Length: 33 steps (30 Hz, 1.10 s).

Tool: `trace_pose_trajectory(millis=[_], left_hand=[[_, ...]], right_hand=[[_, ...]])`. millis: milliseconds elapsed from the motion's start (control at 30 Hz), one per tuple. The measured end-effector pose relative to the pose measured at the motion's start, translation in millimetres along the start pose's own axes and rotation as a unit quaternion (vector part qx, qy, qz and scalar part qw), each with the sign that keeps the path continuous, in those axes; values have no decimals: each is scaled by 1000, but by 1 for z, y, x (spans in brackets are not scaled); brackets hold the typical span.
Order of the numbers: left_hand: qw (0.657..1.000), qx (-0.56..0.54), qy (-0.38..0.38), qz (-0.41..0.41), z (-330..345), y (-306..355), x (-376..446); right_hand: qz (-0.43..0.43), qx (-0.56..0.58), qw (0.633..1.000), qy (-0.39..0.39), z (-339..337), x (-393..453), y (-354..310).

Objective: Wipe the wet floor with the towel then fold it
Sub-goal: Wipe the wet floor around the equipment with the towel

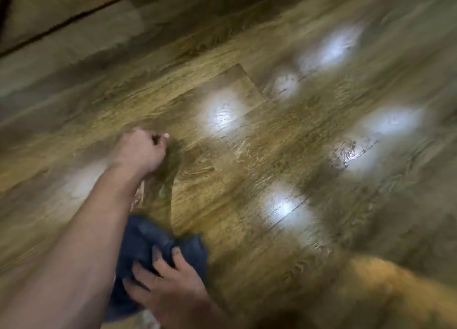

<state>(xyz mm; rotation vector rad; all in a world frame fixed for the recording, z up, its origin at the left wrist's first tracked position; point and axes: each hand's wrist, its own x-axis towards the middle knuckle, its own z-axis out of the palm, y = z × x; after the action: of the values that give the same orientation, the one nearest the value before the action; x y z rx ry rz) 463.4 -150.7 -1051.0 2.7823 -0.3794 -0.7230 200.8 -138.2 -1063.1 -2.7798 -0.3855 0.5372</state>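
Note:
A dark blue towel [148,242] lies bunched on the wood-plank floor [247,155] at the lower middle. My right hand [168,286] presses down on it, its fingers dug into the cloth. My left hand [141,150] is stretched forward from the lower left, curled into a fist with nothing in it, low over the floor beyond the towel. Shiny wet patches [279,205] with bright light reflections lie to the right of both hands. The whole view is motion-blurred.
A dark seam or edge [74,19] runs diagonally across the upper left. A blurred orange-brown shape [383,291], maybe my knee or clothing, fills the lower right corner. More glare spots [333,46] lie at the upper right.

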Motion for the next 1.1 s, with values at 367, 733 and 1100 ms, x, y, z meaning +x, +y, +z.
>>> trace_pose_trajectory(millis=[367,733,1100], left_hand=[[995,-50,23,88,17,-35,-3],[936,-320,133,-64,-20,-121,-39],[984,-162,75,-24,-6,-136,-52]], right_hand=[[236,-99,963,89,-97,12,293],[385,-18,894,228,-79,108,181],[-258,-144,955,7,13,52,-29]])
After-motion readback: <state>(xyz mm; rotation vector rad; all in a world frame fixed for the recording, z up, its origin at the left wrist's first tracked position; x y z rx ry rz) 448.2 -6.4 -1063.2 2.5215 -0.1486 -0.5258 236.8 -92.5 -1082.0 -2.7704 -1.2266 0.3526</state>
